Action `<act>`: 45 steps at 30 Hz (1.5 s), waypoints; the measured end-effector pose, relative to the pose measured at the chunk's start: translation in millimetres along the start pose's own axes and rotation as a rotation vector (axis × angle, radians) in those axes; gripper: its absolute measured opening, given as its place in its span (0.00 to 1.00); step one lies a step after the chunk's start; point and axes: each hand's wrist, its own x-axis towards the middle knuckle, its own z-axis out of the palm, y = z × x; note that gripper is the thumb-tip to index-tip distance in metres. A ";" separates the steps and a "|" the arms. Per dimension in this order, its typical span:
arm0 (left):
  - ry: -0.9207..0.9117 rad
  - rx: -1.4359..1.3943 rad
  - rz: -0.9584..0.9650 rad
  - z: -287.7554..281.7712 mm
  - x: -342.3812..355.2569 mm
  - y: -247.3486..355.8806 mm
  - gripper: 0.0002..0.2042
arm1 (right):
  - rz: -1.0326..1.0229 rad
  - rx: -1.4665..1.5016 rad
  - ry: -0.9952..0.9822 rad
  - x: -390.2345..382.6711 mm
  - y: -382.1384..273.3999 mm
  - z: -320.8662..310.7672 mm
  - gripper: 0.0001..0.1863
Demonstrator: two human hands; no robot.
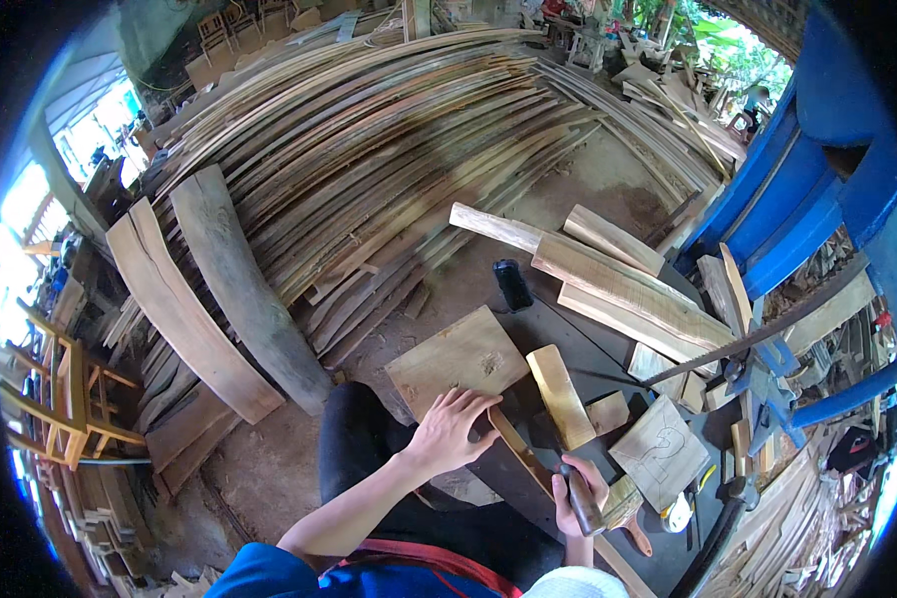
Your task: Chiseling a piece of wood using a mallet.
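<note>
My left hand (451,431) is spread over the near edge of a flat wooden board (463,361), fingers stretched out, fingertips by the upper end of a thin wooden strip (520,447). The strip slants down toward me, partly hidden by my right hand. My right hand (574,490) is closed around a dark brown cylindrical handle (584,506); what it belongs to is hidden. Just beyond stands a pale wooden block (560,397), with a smaller block (608,412) beside it. To the right lies a square board with a curved drawn outline (660,453).
A brush (636,533) and a round white item (678,513) lie right of my right hand. Planks (633,294) and a black object (512,285) lie on the dark table. A toothed saw blade (767,332) runs to a blue machine (792,214). Long lumber (369,149) fills the floor beyond.
</note>
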 end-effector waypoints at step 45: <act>0.206 0.043 -0.394 -40.9 -46.4 -86.6 0.30 | -0.002 -0.199 -0.269 23.5 -40.4 42.7 0.18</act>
